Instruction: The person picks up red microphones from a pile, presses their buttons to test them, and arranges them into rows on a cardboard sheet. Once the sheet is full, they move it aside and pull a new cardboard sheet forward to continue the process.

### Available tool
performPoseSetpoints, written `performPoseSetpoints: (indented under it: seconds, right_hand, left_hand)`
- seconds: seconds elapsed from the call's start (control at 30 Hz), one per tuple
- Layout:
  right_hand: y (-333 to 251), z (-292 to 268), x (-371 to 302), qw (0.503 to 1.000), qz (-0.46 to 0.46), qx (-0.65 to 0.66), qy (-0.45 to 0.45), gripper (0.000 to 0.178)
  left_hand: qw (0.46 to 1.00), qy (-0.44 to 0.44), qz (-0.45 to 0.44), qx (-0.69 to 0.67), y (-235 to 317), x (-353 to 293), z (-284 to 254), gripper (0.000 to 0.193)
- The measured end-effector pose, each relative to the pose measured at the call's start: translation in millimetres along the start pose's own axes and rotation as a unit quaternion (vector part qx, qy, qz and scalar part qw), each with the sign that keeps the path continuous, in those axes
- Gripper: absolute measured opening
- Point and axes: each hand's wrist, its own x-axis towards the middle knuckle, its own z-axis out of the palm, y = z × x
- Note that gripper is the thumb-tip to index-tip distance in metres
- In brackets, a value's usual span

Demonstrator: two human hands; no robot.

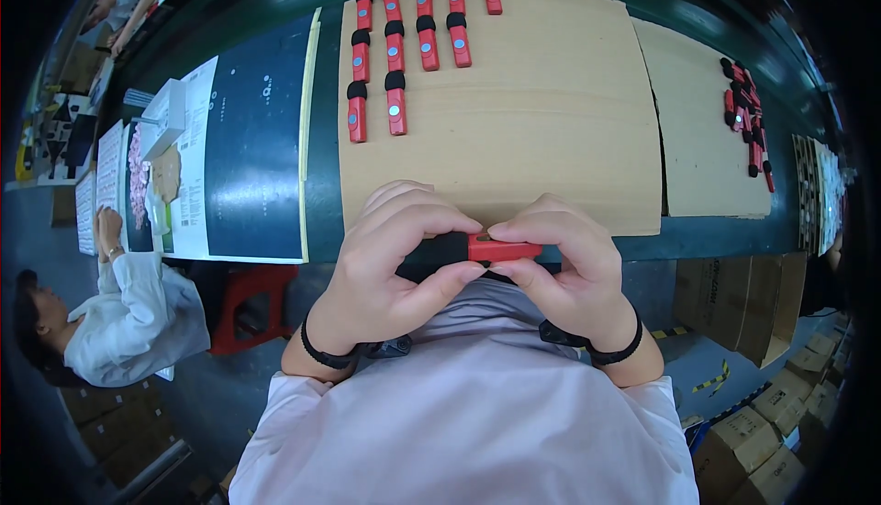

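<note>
Both hands hold one small red microphone (500,249) with a black foam cap, just in front of the table's near edge. My left hand (390,252) pinches it near the black end, thumb and forefinger against its sides. On the red body, my right hand (574,262) closes with thumb and fingertips. The microphone lies sideways, black end to the left, and fingers hide part of it. Beyond my hands, several like red microphones (395,110) lie in rows on a cardboard sheet (551,119), black ends pointing away, each with a pale round spot.
A smaller cardboard sheet (693,138) at the right bears a loose heap of red microphones (752,124). At the left are a dark blue mat (257,138), a white box (163,119) and a seated co-worker (138,321). A red stool (248,308) and cartons (734,303) stand below table level.
</note>
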Motion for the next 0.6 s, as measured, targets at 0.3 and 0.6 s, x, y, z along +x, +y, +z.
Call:
performPoseSetpoints:
  seconds: [0.3,0.6]
  right_hand:
    - [-2.1,1.7,3.8,0.999,-0.001,-0.029,0.026,0.031]
    - [4.0,6.3,4.6,0.998,-0.021,-0.038,0.055,0.032]
  left_hand:
    - [1.000,0.009,0.008,0.007,-1.6,-1.0,2.3,0.029]
    - [1.000,0.012,0.015,0.011,-4.5,-2.4,3.3,0.028]
